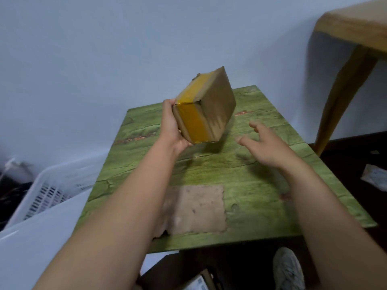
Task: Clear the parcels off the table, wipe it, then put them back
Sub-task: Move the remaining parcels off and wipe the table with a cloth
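Left grip (173, 126) clasped taped cardboard parcel (206, 107), tilted, held above green surface (251, 185). Right grip (263, 145) beside parcel, fingers spread, empty.

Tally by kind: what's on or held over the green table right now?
Cardboard parcel, tilted, held above the table by the left hand: 1
Cloth lying flat on the table: 1
Right hand, open, holding nothing: 0
Total: 2
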The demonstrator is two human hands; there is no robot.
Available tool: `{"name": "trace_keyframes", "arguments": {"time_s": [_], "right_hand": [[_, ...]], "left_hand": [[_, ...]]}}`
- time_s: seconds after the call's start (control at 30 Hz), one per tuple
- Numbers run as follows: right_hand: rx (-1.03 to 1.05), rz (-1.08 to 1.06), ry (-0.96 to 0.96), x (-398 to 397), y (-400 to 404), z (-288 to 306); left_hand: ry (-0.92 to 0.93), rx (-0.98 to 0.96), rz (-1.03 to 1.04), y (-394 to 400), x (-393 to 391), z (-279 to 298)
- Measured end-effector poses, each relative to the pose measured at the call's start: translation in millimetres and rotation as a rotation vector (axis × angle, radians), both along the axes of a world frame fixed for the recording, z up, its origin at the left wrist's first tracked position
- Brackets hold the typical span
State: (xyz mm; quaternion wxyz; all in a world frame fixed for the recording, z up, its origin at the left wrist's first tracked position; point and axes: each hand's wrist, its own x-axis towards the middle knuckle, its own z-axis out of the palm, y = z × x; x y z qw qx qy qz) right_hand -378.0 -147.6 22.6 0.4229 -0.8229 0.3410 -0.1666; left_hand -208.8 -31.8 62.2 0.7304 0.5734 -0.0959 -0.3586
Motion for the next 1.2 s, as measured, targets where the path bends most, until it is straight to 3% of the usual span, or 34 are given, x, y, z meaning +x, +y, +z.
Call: {"name": "trace_keyframes", "arguments": {"time_s": [0.27,0.57,0.8,1.03,1.2], "right_hand": [[0.03,0.02,-0.1,-7.7,24.1,-6.7],[0.466,0.094,-0.505,10.7,57.8,3.4],[0.619,0.131,-0.58,25.0,74.7,1.8],[0.647,0.191,-0.552,30.9,85.9,-2.7],[0.711,0.215,-0.545,37.3,91.4,-4.9]], "left_hand": [[0.007,-0.038,-0.095,70.0,-11.9,9.3],[0.093,-0.075,-0.125,131.2,-10.8,1.5],[0.097,0.022,-0.007,156.3,-0.3,-7.2],[-0.13,0.082,0.233,164.5,6.8,3.0],[-0.273,0.113,0.278,171.2,7.9,13.5]]}}
